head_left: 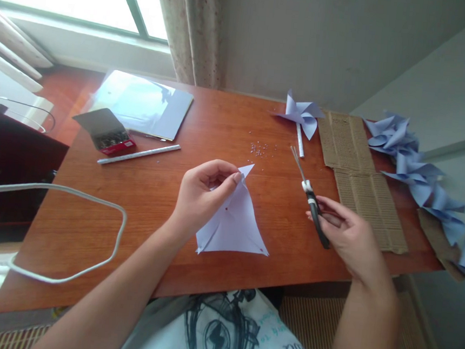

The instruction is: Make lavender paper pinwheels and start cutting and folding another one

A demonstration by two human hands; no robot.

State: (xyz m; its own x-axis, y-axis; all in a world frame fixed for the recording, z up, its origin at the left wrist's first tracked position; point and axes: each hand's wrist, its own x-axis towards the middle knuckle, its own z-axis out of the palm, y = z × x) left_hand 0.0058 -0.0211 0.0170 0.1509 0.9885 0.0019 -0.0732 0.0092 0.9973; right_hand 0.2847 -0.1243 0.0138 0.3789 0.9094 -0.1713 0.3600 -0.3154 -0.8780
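Left hand [200, 196] is pinching folded corners of a pale blue paper sheet [234, 223] at mid tabletop [151, 211], fingers closed on the flaps, the sheet's near edge resting on the wood. Right hand [345, 230] is closing around the black handle of the scissors [312, 198], blades pointing far-left. Paper is looking thin, light, floppy and easily creased; best held at the gathered tips. A finished pinwheel [300, 115] is lying far, cardboard strips [362, 175] right, a white stick [139, 154] left.
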